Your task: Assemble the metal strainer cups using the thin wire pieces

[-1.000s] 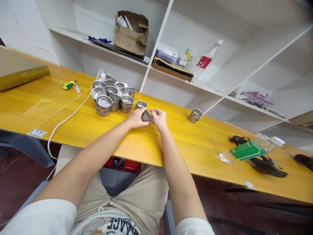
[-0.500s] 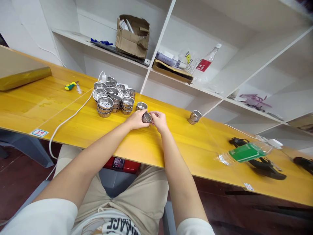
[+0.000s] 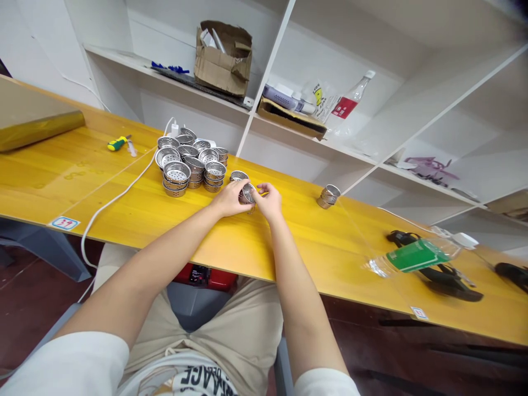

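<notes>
My left hand (image 3: 227, 199) is wrapped round a small perforated metal strainer basket (image 3: 247, 193), which is tilted with its opening towards me. At its right side my right hand (image 3: 269, 202) has the thumb on the basket and the other fingers bent above it. A thin wire loop (image 3: 251, 210) shows just below the basket. Right behind my left hand stands another strainer basket (image 3: 238, 176), partly hidden. To the left is a cluster of stacked strainer baskets (image 3: 192, 164), several high in places.
A short stack of strainer baskets (image 3: 328, 196) stands on the yellow table (image 3: 231, 242) to the right. Further right lies a green-labelled bottle (image 3: 418, 256) beside black objects. A white cable (image 3: 119, 201) crosses the left side, near a screwdriver (image 3: 117, 143). White shelves (image 3: 325, 144) rise behind.
The basket has turned slightly in my left hand. My right fingers have lifted from their pinch at its edge, and the thumb has moved onto the basket.
</notes>
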`<state>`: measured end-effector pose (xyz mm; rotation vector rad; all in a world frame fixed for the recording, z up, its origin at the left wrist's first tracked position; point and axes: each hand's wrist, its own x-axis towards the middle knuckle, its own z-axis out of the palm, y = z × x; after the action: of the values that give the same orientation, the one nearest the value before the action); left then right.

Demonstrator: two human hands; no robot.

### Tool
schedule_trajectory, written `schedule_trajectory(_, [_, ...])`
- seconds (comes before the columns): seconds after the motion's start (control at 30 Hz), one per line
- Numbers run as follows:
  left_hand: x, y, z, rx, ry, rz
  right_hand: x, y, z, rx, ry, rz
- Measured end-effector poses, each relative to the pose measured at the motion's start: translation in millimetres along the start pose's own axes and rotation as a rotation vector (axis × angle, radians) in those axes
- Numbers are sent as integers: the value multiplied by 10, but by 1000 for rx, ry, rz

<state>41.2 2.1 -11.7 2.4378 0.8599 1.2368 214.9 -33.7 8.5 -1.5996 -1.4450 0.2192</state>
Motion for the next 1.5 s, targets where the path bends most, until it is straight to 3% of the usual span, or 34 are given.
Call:
schedule_trajectory(0.13, [-7, 10, -9, 0, -22, -7, -3, 10, -1, 6, -100, 36])
schedule_trajectory(0.43, [-23, 49, -62, -21, -64, -7, 11, 43, -10, -37, -106, 24])
schedule_trajectory(0.63, [-30, 105, -121, -31, -54, -91, 124, 226, -113, -91, 37, 210])
schedule_trajectory(0.8, [-18, -23, -85, -11, -61, -144, 166, 363, -282, -318, 147, 327])
schedule_trajectory(0.93, [-8, -128, -58, 22, -107, -172, 159, 418, -376, -457, 127, 394])
schedule_trajectory(1.27, [10, -131, -35, 165, -34, -226, 135, 390, -402, -527, 47, 536])
schedule_trajectory(1.4, [6, -123, -29, 191, -37, -224, 90, 237, -417, -608, 75, 402])
schedule_trajectory(1.5, [7, -124, -21, 217, -37, -198, 17, 30, -340, -607, -42, 191])
